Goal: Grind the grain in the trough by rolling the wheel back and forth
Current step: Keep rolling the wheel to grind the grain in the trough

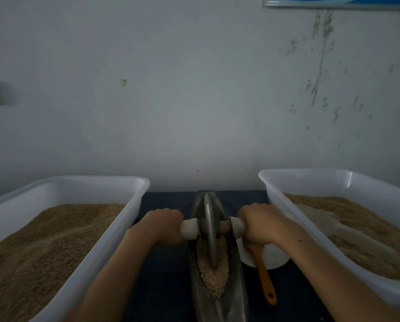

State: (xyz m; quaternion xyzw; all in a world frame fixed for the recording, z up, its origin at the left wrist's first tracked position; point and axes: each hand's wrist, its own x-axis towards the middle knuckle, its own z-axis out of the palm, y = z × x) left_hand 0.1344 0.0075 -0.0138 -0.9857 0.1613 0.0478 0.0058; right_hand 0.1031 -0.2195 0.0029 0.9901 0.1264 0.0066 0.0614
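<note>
With the left hand (163, 225) and right hand (260, 223) each wrapped tight round one end of the handle (189, 228), the person should push down evenly and keep the wheel (210, 231) straight in the trough (237, 282), rolling over the grain (214, 278) heaped at the near end.

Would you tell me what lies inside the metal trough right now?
The wheel stands in the trough, with tan grain heaped around and before it. The trough floor beneath them is covered.

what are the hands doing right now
Left hand: gripping the wheel's left handle.
Right hand: gripping the right handle.
</note>
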